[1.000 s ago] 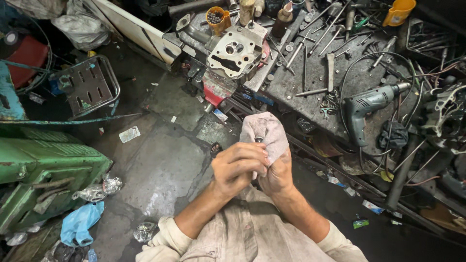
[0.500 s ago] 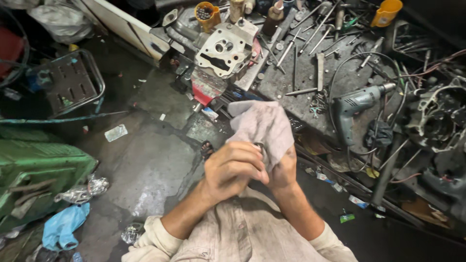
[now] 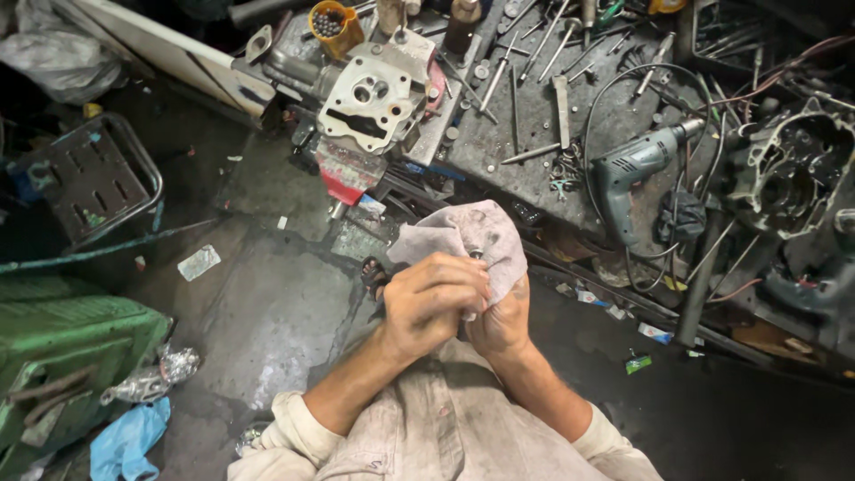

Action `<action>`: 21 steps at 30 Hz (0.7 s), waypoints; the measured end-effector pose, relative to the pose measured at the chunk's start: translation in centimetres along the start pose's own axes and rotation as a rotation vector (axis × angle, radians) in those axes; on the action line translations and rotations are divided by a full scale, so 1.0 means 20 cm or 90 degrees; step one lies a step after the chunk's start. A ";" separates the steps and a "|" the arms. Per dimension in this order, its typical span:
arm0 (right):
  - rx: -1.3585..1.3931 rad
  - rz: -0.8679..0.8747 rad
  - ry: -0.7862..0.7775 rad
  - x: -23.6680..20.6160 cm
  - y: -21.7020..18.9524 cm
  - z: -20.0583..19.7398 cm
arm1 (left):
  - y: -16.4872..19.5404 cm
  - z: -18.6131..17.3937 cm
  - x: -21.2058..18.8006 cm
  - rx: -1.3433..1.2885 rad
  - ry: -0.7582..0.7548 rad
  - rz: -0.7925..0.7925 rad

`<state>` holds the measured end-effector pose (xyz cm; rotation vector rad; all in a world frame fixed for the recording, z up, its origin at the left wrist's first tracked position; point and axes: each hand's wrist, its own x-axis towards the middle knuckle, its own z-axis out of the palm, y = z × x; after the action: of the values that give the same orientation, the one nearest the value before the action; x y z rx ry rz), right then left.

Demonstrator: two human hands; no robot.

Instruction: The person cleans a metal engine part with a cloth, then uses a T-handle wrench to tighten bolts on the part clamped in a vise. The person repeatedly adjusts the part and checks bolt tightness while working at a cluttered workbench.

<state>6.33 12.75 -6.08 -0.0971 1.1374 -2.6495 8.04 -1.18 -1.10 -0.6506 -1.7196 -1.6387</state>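
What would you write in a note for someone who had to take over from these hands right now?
Left hand: closed over the rag, pressed against the right hand.
Right hand: under the rag, gripping it from below; a small dark metal piece pokes out of the cloth between the hands.
Nearby: a grey drill lies on the workbench to the right, a pale metal engine plate sits at the bench's left end, loose tools are spread between them.
Done: the piece is wrapped in the rag, off the bench.
Left: cannot tell how clean the piece is; most of it is hidden.
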 end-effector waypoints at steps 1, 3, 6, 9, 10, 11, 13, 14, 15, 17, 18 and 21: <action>0.007 -0.011 -0.007 0.00 0.00 -0.01 | -0.01 0.00 0.00 -0.020 -0.021 0.000; -0.006 -0.007 0.002 0.02 0.00 -0.03 | -0.03 0.00 0.01 -0.065 -0.052 -0.040; -0.127 -0.003 0.014 0.08 -0.04 -0.04 | -0.05 -0.02 0.03 -0.166 -0.166 -0.079; -0.116 0.049 0.086 0.17 -0.09 -0.01 | -0.08 -0.08 0.06 -0.189 -0.195 -0.020; -0.082 0.076 0.119 0.19 -0.10 0.01 | -0.09 -0.09 0.08 -0.180 -0.185 0.013; -0.035 0.062 0.082 0.20 -0.10 0.03 | -0.11 -0.10 0.10 -0.152 -0.140 0.024; 0.056 0.036 0.007 0.22 -0.09 0.09 | -0.14 -0.13 0.14 -0.095 -0.049 0.048; 0.028 0.023 -0.006 0.22 -0.07 0.12 | -0.16 -0.14 0.16 -0.076 -0.048 0.036; -0.002 0.009 -0.018 0.22 -0.05 0.15 | -0.18 -0.15 0.17 -0.058 -0.047 0.024; -0.020 -0.040 -0.053 0.23 0.00 0.19 | -0.21 -0.18 0.20 -0.034 -0.058 0.008; -0.009 -0.075 -0.076 0.24 0.02 0.19 | -0.22 -0.20 0.21 -0.028 -0.071 0.004; -0.025 -0.103 -0.030 0.29 0.08 0.20 | -0.27 -0.26 0.24 -0.034 -0.089 -0.015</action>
<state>1.71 7.40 -4.68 -0.2689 1.2137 -2.7484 1.56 -7.15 -1.15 -0.7908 -1.7925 -1.6951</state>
